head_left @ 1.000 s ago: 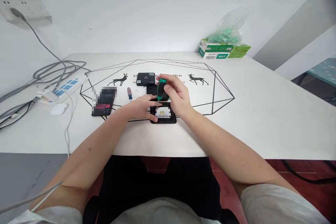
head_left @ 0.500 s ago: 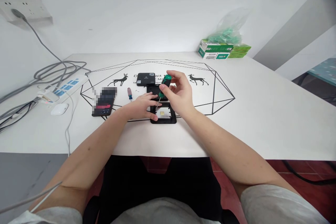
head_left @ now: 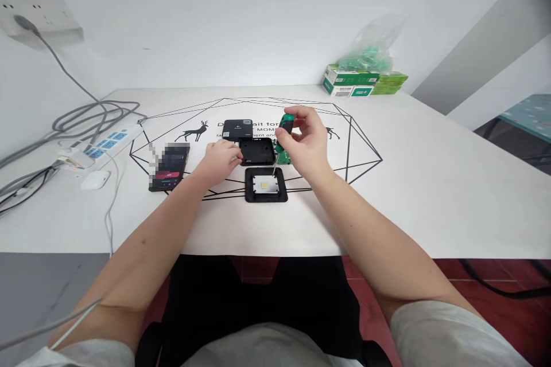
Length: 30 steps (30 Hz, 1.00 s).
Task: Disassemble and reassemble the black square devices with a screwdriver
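Observation:
My right hand (head_left: 310, 140) is closed round the green-and-black handle of a screwdriver (head_left: 286, 129). Its thin shaft slants down to the right side of a black square base (head_left: 248, 195). Inside that base lies a silver metal plate (head_left: 272, 185) with a small yellowish square pad. My left hand (head_left: 220, 160) is curled, its fingers together at the left edge of an open black casing (head_left: 258, 152); what its fingers hold, if anything, is hidden. Beside the casing, a green circuit board (head_left: 284, 157) shows partly behind my right hand.
A flat black box (head_left: 237, 128) lies behind the casing. To the left are a phone (head_left: 172, 166), a white earbud case (head_left: 95, 180), a power strip (head_left: 114, 142) and coiled grey cables (head_left: 81, 117). Green-and-white boxes (head_left: 350, 79) topped by a plastic bag (head_left: 370, 51) stand at the back right.
My left hand has left the base and moved left and back, covering where a small screwdriver lay. My right hand has shifted right with the green-and-black screwdriver, uncovering the casing.

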Motion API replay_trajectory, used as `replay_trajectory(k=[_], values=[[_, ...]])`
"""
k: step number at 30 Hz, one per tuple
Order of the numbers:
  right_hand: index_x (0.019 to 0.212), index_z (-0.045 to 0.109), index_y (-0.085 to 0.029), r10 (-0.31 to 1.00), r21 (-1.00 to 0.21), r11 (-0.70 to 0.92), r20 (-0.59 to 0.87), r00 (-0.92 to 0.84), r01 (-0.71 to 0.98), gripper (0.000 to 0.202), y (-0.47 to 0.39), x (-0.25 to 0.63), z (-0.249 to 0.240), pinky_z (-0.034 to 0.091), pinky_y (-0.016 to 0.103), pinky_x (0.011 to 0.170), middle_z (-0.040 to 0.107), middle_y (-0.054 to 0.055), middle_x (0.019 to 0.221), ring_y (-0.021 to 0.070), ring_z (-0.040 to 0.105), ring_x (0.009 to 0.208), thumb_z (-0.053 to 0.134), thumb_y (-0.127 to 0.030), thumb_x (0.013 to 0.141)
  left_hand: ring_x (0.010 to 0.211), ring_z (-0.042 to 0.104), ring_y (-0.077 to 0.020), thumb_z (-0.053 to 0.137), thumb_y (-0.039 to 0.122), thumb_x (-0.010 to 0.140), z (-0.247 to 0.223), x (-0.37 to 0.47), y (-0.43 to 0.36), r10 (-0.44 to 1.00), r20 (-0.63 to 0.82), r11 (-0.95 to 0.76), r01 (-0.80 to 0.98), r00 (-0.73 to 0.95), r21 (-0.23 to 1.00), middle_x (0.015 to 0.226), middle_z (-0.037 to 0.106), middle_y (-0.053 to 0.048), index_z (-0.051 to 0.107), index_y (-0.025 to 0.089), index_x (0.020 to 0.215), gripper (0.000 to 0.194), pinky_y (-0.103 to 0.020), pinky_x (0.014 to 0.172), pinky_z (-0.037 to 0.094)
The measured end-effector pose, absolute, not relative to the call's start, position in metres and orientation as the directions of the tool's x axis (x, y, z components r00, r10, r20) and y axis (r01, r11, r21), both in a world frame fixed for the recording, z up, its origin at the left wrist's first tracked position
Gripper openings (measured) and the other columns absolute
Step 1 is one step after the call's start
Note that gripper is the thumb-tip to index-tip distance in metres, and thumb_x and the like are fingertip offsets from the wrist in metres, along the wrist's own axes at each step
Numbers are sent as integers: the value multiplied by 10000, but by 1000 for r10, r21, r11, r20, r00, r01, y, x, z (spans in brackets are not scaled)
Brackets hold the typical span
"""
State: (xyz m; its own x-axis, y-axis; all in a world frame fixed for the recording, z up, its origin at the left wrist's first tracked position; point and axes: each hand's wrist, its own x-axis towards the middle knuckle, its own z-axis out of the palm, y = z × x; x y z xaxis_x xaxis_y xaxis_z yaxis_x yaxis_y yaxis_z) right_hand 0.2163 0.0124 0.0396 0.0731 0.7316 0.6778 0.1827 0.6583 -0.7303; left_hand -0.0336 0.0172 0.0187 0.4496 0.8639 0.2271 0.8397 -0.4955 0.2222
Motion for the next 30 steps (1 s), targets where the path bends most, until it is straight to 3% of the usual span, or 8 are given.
replay_trajectory(k=[4, 8, 11, 16, 22, 26, 30], values=[[1177, 686, -302, 731, -716, 652, 681, 42, 248, 364, 13, 217, 41, 526, 286, 638, 664, 33, 1152, 193, 623, 974, 740, -233, 824, 1318, 606, -380, 559, 208, 1039, 15, -40, 25, 937, 189, -319, 940, 293, 121, 1276, 772, -126, 817, 241, 1041, 260, -578, 1088, 444], [1159, 692, -294, 741, -731, 641, 669, 61, 236, 357, 15, 215, 37, 504, 274, 612, 657, 32, 1123, 185, 618, 948, 715, -218, 811, 1357, 580, -403, 557, 229, 1039, 10, -42, 29, 950, 182, -275, 957, 255, 94, 1331, 755, -150, 818, 237, 1175, 294, -605, 1106, 435], [1172, 683, -294, 743, -736, 640, 666, 67, 219, 357, 16, 215, 37, 505, 273, 607, 656, 38, 1143, 185, 621, 953, 713, -222, 823, 1385, 570, -397, 576, 288, 1040, 9, -40, 26, 921, 236, -351, 924, 311, 152, 1381, 730, -152, 780, 233, 1319, 350, -599, 1145, 438], [1180, 671, -294, 733, -715, 651, 679, 31, 256, 352, 15, 214, 37, 514, 289, 622, 658, 35, 1137, 189, 626, 948, 712, -227, 837, 1450, 532, -378, 613, 427, 1052, 12, -29, 12, 760, 287, -648, 709, 582, 277, 1388, 728, -114, 780, 254, 1345, 378, -596, 1241, 404], [1159, 662, -291, 721, -700, 671, 693, 8, 243, 331, 14, 213, 34, 517, 321, 661, 665, 29, 1134, 189, 627, 933, 730, -229, 841, 1530, 454, -418, 753, 564, 962, 14, -23, 2, 732, 200, -677, 659, 652, 328, 1467, 695, -107, 818, 280, 1282, 433, -665, 1285, 350], [1044, 664, -283, 714, -706, 692, 700, -2, 152, 295, 15, 213, 35, 519, 342, 724, 669, 8, 1067, 179, 623, 920, 853, -375, 838, 1535, 449, -421, 800, 613, 914, 16, -23, 0, 729, 181, -676, 654, 660, 340, 1489, 681, -117, 820, 276, 1271, 491, -671, 1282, 345], [937, 682, -281, 749, -748, 663, 663, 15, -19, 422, 17, 214, 40, 529, 339, 714, 667, -3, 955, 175, 623, 876, 927, -588, 782, 1522, 459, -422, 811, 611, 906, 16, -22, -3, 719, 180, -685, 641, 671, 346, 1479, 687, -111, 824, 286, 1250, 473, -672, 1263, 356]])
